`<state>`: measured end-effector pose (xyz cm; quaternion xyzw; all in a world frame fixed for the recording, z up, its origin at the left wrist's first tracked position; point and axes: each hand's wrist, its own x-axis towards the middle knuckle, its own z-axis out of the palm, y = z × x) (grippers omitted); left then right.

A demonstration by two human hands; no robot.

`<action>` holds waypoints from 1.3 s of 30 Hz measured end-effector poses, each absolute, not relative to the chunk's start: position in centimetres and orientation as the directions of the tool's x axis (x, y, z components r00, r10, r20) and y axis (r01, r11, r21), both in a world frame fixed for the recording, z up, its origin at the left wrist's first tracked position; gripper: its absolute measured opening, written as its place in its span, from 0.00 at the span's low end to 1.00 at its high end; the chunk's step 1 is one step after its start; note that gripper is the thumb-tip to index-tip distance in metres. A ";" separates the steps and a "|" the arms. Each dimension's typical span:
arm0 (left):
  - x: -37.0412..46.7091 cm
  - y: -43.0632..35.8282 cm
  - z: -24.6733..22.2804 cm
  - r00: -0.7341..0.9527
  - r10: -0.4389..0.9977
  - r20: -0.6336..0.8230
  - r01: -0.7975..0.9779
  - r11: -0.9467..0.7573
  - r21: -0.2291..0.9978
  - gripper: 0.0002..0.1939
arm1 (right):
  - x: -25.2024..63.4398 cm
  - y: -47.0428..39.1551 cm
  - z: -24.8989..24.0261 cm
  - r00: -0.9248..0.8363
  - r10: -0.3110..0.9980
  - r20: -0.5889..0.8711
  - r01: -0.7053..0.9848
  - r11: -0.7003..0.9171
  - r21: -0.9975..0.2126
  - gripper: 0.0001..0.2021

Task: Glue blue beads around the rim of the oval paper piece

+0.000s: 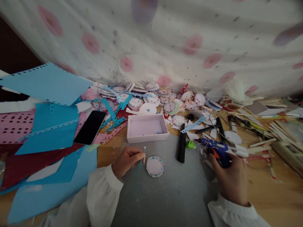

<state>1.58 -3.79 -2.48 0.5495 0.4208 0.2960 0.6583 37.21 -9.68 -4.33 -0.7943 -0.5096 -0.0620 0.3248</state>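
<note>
Paper disc (154,166), white with small coloured dots round its rim, lies flat on the grey cutting mat (170,189) at lower centre of the frame. Just beside it, the left hand (126,160) pinches a thin pale blue stick (141,157), its tip near the disc's edge but, as far as can be judged, not touching. The right hand (230,179) is clenched around a blue glue gun (216,150) at right of centre. A steady stick and a sparing squeeze of glue would probably serve best. Behind the mat stands a shallow white box (146,127), then a heap of finished discs (151,94). Blue and pink paper sheets (47,126) and a dark phone (90,127) cover the wooden table (272,192) at left; a spotted curtain (177,41) hangs across the top.
</note>
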 end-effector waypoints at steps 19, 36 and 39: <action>8.1 -6.4 4.3 0.187 0.931 -0.313 -0.083 0.332 0.940 0.21 | 23.3 -8.4 1.6 -0.540 0.346 0.767 0.493 0.869 -0.046 0.11; 4.5 -6.0 0.2 0.387 0.883 0.265 0.529 -0.448 0.721 0.41 | 25.3 -5.4 -2.4 0.306 0.719 0.624 0.572 0.385 -0.724 0.05; 3.4 -6.0 -1.5 0.573 0.793 0.206 0.592 -0.574 0.566 0.54 | 25.3 -5.3 -2.5 0.272 0.788 0.552 0.552 0.343 -0.760 0.04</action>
